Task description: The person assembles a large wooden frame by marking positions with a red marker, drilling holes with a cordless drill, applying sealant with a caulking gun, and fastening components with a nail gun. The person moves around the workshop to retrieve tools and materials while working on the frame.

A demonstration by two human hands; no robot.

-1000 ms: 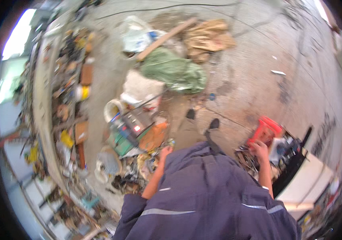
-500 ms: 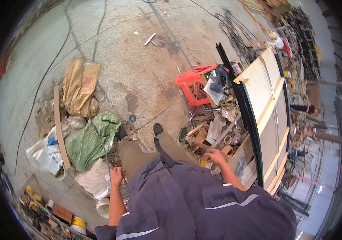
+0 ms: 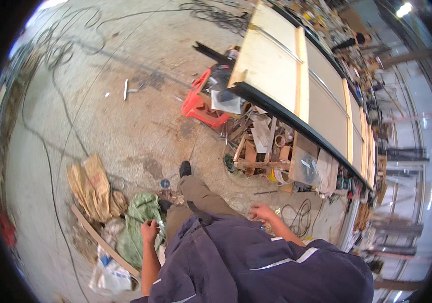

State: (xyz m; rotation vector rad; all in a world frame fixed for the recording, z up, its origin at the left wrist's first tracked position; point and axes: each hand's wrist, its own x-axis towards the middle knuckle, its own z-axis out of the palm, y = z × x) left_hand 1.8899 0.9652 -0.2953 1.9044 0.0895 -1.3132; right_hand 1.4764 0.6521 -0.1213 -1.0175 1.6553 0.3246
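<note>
My left hand [image 3: 150, 230] hangs beside my left thigh with its fingers curled. A thin dark line runs up to these fingers, but what they hold, if anything, is too small to make out. Behind that hand lies a crumpled green woven sack [image 3: 137, 227]. My right hand [image 3: 263, 211] is held out in front of my right hip, its fingers loosely bent and apart with nothing seen in them. It is over the floor, nearest to a coil of cable [image 3: 302, 218].
A long pale panel with black edges [image 3: 322, 96] rests over a heap of scrap wood [image 3: 259, 139] to the right. Next to the heap is a red plastic stool [image 3: 196, 107]. Brown sack [image 3: 92, 187], strip [image 3: 97, 237] and white bag [image 3: 110, 275] lie left. Cables trail across the floor.
My view and body have turned to the right, so the sacks, stool and panel have shifted in the picture. The right hand is now away from the scrap heap, over the floor.
</note>
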